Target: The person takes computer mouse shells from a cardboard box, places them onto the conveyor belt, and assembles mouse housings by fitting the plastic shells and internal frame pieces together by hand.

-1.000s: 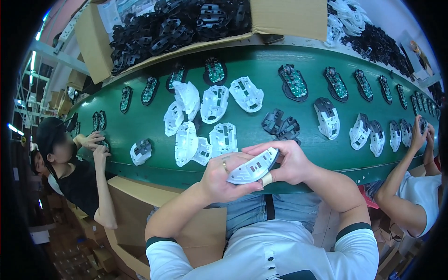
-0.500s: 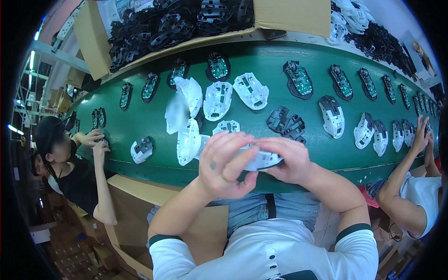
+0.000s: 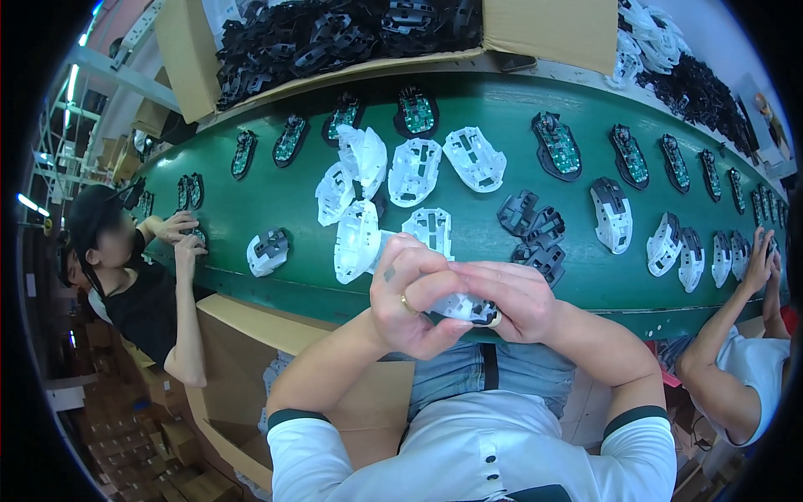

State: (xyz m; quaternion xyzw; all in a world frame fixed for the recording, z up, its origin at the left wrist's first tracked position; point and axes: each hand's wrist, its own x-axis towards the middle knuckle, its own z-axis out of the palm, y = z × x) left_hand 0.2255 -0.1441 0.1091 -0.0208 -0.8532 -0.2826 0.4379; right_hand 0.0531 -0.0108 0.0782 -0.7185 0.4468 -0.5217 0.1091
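In front of my waist, both hands hold a white-and-black computer mouse shell. My left hand is closed round its left side, with a ring on one finger. My right hand grips the other end, thumb beneath and fingers over the top. The fingers cover most of the shell; a dark part shows at its right end. Just beyond my hands lie loose white mouse shells in a cluster. Several black plastic mouse parts lie to the right of that cluster.
Mouse bases with green circuit boards line the far side of the green bench. White-and-black mouse shells stand at right, another at left. A cardboard box holds black parts. Co-workers sit on both sides.
The held mouse shell has been turned and tilted between my hands, and my fingers have closed further over it. The bench has shifted slightly to the right in view.
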